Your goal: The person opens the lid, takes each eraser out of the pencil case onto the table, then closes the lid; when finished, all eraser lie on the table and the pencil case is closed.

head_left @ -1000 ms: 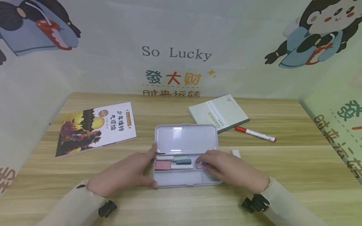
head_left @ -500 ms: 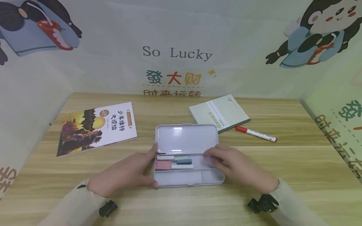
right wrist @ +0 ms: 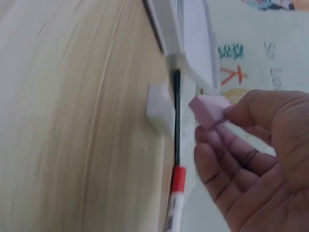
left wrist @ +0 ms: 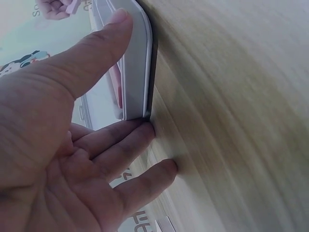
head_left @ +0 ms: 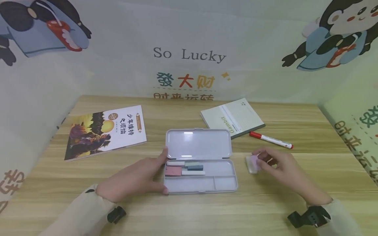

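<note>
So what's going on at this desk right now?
A person sits at a wooden table with an open pencil case holding a few erasers. The left hand rests against the case's left end, thumb on its edge. The right hand pinches a pink eraser just right of the case, beside a white eraser on the table. A book, a notebook and a red-capped marker lie behind.

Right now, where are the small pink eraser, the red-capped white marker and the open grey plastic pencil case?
Small pink eraser [head_left: 254,160], head view, its exposed left end.
Red-capped white marker [head_left: 271,140], head view, mid-barrel.
Open grey plastic pencil case [head_left: 198,143], head view, raised lid.
</note>
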`<state>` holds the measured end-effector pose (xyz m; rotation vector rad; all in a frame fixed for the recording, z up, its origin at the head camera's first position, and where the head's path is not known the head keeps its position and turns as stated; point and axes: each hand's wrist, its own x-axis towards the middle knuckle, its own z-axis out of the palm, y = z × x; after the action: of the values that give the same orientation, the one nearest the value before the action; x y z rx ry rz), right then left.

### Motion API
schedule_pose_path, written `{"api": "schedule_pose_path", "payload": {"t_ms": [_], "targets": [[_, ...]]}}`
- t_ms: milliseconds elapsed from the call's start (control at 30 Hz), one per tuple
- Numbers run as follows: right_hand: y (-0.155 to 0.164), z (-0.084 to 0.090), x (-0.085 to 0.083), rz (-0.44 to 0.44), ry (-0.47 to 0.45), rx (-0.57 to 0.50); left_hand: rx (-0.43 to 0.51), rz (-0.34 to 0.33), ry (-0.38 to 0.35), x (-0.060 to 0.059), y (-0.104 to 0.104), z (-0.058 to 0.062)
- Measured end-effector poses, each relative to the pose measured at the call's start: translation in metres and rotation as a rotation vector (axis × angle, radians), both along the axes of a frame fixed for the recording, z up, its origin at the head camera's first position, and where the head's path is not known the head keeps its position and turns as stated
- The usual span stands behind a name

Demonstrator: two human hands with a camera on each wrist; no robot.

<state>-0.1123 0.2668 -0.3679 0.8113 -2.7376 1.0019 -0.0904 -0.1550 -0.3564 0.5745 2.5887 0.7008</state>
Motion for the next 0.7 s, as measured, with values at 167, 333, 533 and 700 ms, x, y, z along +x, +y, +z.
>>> {"api": "schedule_pose_path", "payload": {"t_ms": [167, 333, 533, 700], "targets": [[0.017, -0.009, -0.001, -0.099, -0.04, 0.053, -0.01, 0.002, 0.001, 0.0, -0.001, 0.001], [0.025, -0.014, 0.001, -0.163, -0.089, 0.093, -0.013, -0.007, 0.015, 0.0, 0.0, 0.001], [0.029, -0.015, -0.002, -0.202, -0.163, 0.131, -0.011, -0.015, 0.021, -0.001, 0.0, 0.001], [0.03, -0.015, -0.004, -0.21, -0.203, 0.143, -0.01, -0.017, 0.021, -0.001, 0.001, 0.001]]}}
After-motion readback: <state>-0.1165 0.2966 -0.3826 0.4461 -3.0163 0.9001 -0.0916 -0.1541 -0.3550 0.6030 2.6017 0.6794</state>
